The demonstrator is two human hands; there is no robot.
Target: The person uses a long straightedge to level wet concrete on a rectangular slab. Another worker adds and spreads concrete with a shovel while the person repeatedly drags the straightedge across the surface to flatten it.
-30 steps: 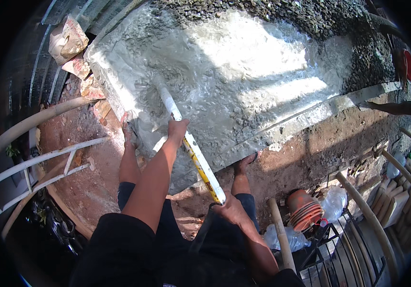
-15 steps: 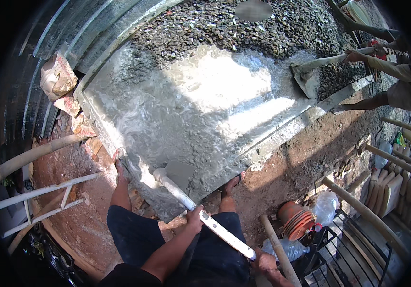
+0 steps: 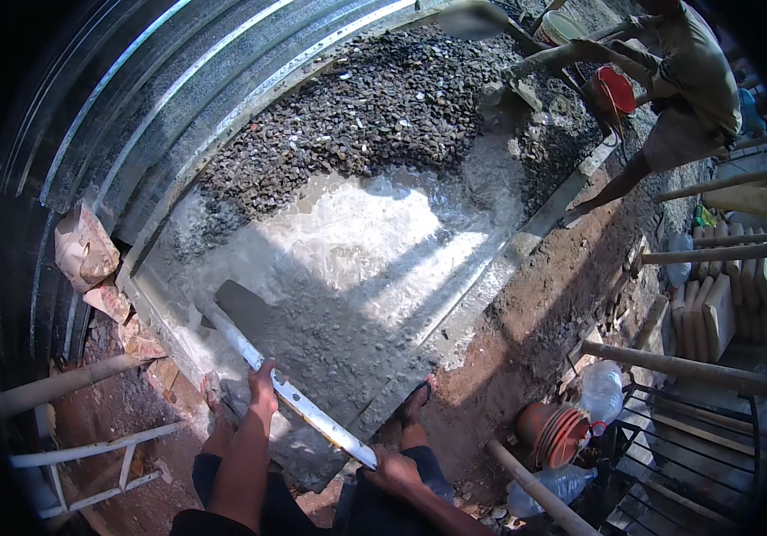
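Shovel point(image 3: 290, 393) position: the blade lies on the wet grey concrete point(image 3: 357, 268) near the front-left corner of the metal mixing sheet point(image 3: 491, 268), where half a second ago it sat lower in my view. My left hand point(image 3: 263, 382) is closed around mid-shaft and my right hand point(image 3: 390, 466) is closed on the handle end, a grip unchanged from the earlier frame. At the far right, another person point(image 3: 687, 80) now shows fully beside the gravel point(image 3: 383, 98).

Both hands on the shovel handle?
Yes: the left hand grips mid-handle and the right hand holds the end of the shovel.
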